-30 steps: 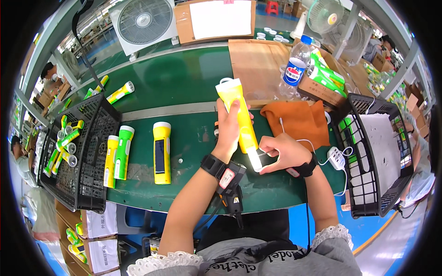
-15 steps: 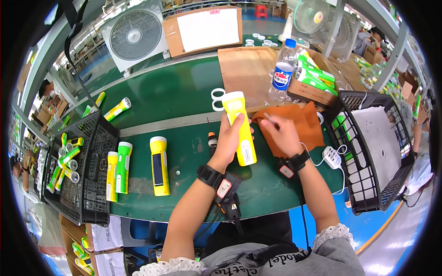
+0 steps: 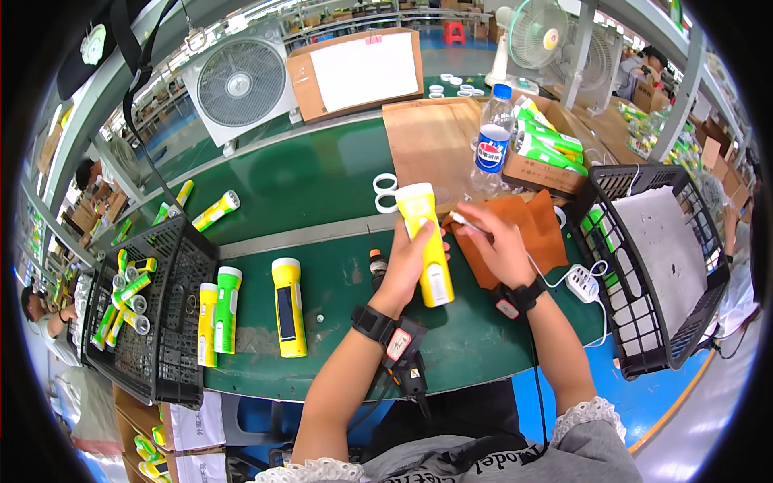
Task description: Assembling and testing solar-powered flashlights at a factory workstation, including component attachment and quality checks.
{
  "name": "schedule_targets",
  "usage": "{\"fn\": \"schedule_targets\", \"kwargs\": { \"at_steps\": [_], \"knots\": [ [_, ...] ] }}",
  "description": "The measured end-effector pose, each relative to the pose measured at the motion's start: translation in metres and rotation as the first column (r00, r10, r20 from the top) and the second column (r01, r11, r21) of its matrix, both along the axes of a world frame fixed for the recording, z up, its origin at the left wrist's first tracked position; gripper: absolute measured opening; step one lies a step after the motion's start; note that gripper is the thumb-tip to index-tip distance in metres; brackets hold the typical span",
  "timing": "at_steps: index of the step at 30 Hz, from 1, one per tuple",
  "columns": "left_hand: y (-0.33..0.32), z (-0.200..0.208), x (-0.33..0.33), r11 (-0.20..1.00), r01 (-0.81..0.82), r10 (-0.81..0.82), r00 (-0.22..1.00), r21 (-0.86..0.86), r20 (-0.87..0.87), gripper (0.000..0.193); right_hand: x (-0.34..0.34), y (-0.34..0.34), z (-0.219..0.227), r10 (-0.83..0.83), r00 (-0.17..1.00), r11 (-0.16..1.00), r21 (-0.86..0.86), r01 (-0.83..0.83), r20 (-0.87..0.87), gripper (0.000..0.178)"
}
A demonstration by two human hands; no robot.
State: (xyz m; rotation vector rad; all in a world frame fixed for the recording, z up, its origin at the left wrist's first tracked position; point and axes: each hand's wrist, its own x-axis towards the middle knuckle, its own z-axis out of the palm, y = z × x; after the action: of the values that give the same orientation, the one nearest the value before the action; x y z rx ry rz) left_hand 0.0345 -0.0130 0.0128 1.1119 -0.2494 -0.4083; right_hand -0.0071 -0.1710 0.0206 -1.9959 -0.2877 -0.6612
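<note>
My left hand (image 3: pixel 407 262) is wrapped round a yellow flashlight (image 3: pixel 436 270), its white head up and tilted a little left. Between the fingers of my right hand (image 3: pixel 501 245) is a thin cable plug (image 3: pixel 461 220) with a pale tip, close to the flashlight's right side but apart from it. A white cable runs from near that wrist to a white charging block (image 3: pixel 581 283). Under the right hand lies an orange-brown cloth (image 3: pixel 535 233). A dark electric screwdriver (image 3: pixel 377 264) lies beside my left hand, partly hidden. Both wrists wear black straps.
Three flashlights, one with a dark panel (image 3: pixel 287 310), stand out on the left of the green bench. A black crate (image 3: pixel 173 322) of flashlights is at left, another crate (image 3: pixel 644 322) at right. Behind are a bottle (image 3: pixel 491 145), a carton (image 3: pixel 535 173) and white rings (image 3: pixel 386 193).
The whole view has shifted, with the bench lower in it. My right hand has brought the plug nearer the flashlight and its pale tip now shows. The left hand keeps its hold.
</note>
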Motion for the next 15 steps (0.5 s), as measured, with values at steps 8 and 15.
{"fn": "schedule_targets", "kwargs": {
  "at_steps": [8,15],
  "knots": [
    [-0.001,0.005,-0.003,0.978,0.107,-0.125,0.988,0.180,0.091,0.065,-0.007,0.001,0.001,0.065,0.994,0.997,-0.042,-0.061,0.091,0.016],
    [0.001,-0.008,0.004,0.963,0.249,-0.255,0.965,-0.100,-0.053,0.040,-0.005,0.001,0.002,0.036,0.991,0.997,-0.069,-0.028,0.127,0.013]
  ]
}}
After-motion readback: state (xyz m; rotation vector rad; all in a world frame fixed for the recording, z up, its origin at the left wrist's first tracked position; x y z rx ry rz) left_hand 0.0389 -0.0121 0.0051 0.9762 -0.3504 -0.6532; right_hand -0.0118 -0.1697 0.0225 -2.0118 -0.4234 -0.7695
